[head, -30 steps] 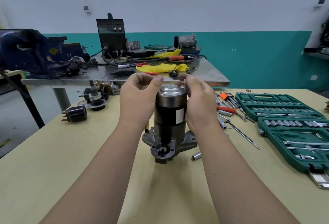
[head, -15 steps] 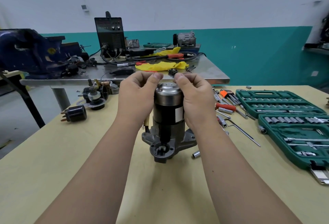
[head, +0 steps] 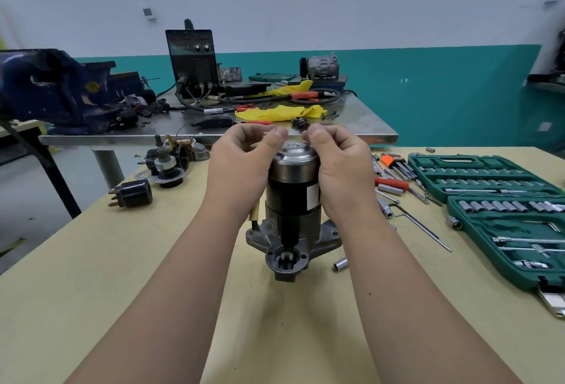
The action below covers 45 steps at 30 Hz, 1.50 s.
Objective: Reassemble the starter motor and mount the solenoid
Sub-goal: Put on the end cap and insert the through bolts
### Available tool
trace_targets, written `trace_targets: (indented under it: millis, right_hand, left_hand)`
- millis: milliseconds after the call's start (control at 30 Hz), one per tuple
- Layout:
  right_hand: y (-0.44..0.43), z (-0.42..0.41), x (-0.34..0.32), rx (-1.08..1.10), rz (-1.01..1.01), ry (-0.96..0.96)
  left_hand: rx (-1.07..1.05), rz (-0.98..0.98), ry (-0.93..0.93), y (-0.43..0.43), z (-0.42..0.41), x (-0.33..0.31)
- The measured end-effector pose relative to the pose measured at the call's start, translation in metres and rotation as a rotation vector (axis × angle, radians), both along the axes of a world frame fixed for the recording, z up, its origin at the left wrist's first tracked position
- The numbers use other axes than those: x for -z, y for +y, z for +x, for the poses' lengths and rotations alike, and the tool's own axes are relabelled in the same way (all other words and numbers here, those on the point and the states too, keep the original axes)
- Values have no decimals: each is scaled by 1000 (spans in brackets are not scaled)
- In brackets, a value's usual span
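STEP: seating end cap (head: 295, 156) on upright starter motor (head: 293, 200) | HANDS: left hand (head: 241, 166), right hand (head: 342, 169) curled round end cap, thumbs atop | NEXT: probably align and bolt it; likely solenoid (head: 134, 192) lies unmounted on desk (head: 91, 261)

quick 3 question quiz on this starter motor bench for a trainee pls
1. Fill in: the left hand and right hand meet at the ___ end of the starter motor.
2. True or false: the starter motor stands upright on the yellow table.
3. Where is the black solenoid? A) lying on the table, apart from the motor B) bolted onto the motor C) held in the left hand
Key: 1 top; 2 true; 3 A
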State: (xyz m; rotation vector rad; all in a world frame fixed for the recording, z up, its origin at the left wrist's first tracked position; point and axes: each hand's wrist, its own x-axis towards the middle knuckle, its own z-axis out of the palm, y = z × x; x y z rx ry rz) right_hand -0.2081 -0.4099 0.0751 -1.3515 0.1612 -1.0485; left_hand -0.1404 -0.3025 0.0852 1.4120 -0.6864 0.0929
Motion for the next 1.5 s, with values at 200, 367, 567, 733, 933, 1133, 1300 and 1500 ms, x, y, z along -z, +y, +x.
trace_targets:
  millis: [200, 367, 567, 733, 933, 1133, 1300, 1500]
  right_hand:
    - [-1, -1, 0, -8, 13, -6]
    - [-3, -2, 3, -37, 57, -26]
    - [-4, -2, 2, -22, 14, -37]
    - [-6, -3, 4, -108, 51, -70]
    - [-3, -1, 4, -56, 64, -61]
    - [-1, -1, 3, -59, 22, -46]
    - [-3, -5, 4, -91, 42, -73]
    - [-1, -4, 5, -33, 12, -47]
  left_hand:
    - [43, 15, -23, 1, -1, 0]
    - [-6, -14, 5, -3, -1, -1]
    - [85, 32, -37, 0, 0, -2]
    - [-56, -1, -28, -5, 1, 0]
    - [61, 46, -26, -1, 5, 0]
    - [-27, 3, 4, -3, 5, 1]
    - [42, -12, 2, -1, 3, 4]
    - [57, 44, 11, 1, 5, 1]
